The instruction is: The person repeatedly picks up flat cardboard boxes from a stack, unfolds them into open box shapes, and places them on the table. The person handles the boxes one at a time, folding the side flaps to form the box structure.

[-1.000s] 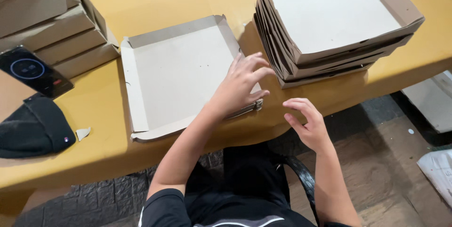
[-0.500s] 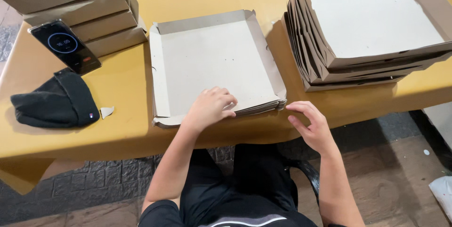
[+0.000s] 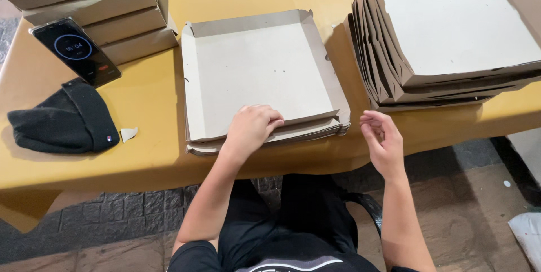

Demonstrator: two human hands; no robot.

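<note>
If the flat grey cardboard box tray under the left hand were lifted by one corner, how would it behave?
The flat grey cardboard box tray is thin board, so probably light and would sag. Its folded near flaps look loose under the left hand, so they may spring open.

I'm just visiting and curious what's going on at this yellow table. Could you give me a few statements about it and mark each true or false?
1. The left hand presses on the near edge of the open cardboard box. True.
2. The right hand grips the box too. False: it hovers open beside the box's near right corner, holding nothing.
3. A stack of unfolded boxes stands to the right of the open box. True.
4. The black beanie lies inside the open box. False: it lies on the table, left of the box.
5. A phone leans against the closed boxes at the far left. True.
</note>
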